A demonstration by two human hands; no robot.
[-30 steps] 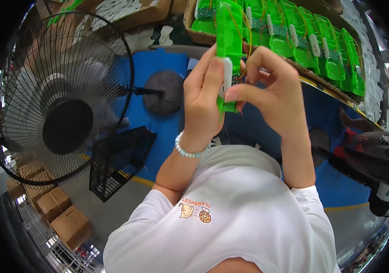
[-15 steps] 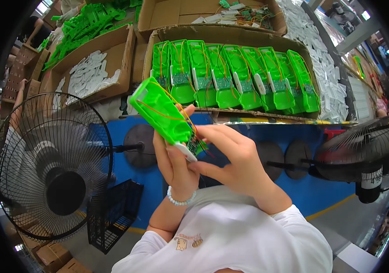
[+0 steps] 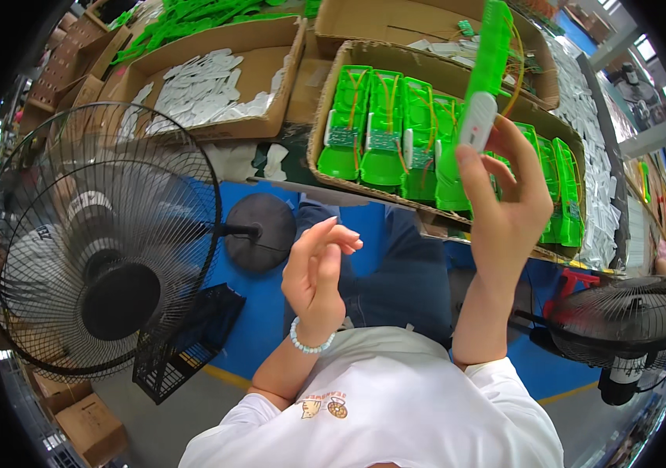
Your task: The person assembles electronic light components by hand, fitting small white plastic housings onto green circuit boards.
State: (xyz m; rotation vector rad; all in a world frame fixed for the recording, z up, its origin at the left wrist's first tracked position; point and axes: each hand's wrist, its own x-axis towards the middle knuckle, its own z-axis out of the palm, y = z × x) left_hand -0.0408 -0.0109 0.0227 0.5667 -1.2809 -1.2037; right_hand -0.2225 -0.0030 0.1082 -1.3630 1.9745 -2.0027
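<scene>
Green plastic part (image 3: 491, 54), long and narrow with a white piece at its lower end and thin orange wires, stands upright in the right hand (image 3: 508, 210), fingers clamped around its base, raised above the cardboard box (image 3: 325, 117) of matching parts. Left hand (image 3: 316, 273) hovers open, holding nothing.

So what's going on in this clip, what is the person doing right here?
A person in a white shirt holds a long green plastic part with a white end piece up in the right hand, over a cardboard box packed with a row of similar green parts. The left hand is open and empty, apart from the part. A black standing fan sits to the left.
</scene>
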